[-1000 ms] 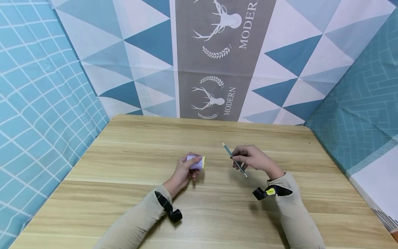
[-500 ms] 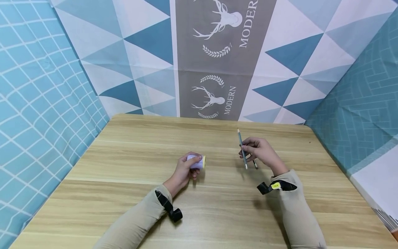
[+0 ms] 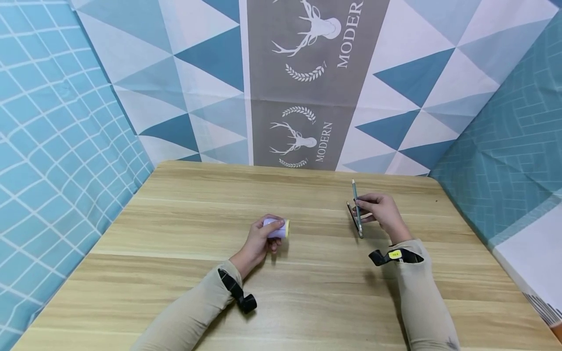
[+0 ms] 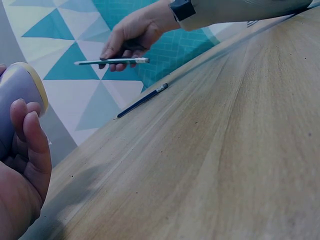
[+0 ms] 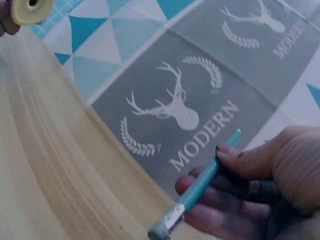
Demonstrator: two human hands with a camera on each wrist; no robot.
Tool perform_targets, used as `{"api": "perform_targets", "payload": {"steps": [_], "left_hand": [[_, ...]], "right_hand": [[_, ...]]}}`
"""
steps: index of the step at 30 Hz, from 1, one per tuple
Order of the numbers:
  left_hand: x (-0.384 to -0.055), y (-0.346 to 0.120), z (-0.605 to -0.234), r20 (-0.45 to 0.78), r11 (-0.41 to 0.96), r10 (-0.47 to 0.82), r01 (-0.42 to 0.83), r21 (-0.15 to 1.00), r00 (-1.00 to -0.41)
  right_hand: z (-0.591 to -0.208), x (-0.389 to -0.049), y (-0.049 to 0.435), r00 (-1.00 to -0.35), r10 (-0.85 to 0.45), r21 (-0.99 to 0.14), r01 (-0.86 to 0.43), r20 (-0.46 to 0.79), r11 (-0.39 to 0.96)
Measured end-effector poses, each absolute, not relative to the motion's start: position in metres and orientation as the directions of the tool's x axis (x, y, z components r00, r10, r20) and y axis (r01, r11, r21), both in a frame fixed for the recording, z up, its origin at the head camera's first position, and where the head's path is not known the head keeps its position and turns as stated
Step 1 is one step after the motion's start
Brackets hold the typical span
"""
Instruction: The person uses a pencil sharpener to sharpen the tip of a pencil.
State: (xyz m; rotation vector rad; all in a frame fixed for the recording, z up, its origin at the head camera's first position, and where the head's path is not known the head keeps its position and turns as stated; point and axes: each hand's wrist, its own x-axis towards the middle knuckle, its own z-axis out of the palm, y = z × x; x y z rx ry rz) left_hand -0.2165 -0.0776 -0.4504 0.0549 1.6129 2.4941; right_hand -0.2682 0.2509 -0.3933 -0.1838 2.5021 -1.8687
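Note:
My left hand (image 3: 258,241) grips a small lavender cylinder with a yellow end, a pencil sharpener (image 3: 274,229), held sideways over the table. Its yellow face (image 5: 26,14) shows a dark hole in the right wrist view. My right hand (image 3: 383,210) pinches a teal pencil (image 3: 355,194) between thumb and fingers. That pencil's pale tip points away from me, and its metal-banded eraser end (image 5: 172,217) points back. A dark pencil (image 4: 142,101) lies on the table below the right hand; in the head view it is just left of the fingers.
The wood-grain table (image 3: 307,302) spreads under both hands. Behind it hangs a patterned cloth (image 3: 294,87) with deer heads and triangles. Blue tiled cloth (image 3: 52,146) closes the left side, and a teal cloth (image 3: 513,141) the right. Black straps with cameras sit on both wrists.
My right hand has moved right and slightly away with the teal pencil, which has turned from slanting to nearly straight ahead. The dark pencil is now uncovered. The left hand stays still.

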Motion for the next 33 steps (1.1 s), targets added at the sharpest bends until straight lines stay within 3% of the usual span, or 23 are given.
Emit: {"api": "perform_targets", "payload": {"steps": [19, 33], "left_hand": [[-0.217, -0.077, -0.452, -0.032, -0.418, 0.154, -0.094, 0.904, -0.988], [-0.221, -0.080, -0.451, -0.040, -0.463, 0.097, -0.081, 0.883, -0.994]], "right_hand": [[-0.427, -0.281, 0.285, -0.982, 0.026, -0.915, 0.184, -0.187, 0.359], [-0.434, -0.282, 0.283, -0.982, 0.044, -0.871, 0.185, -0.185, 0.455]]}}
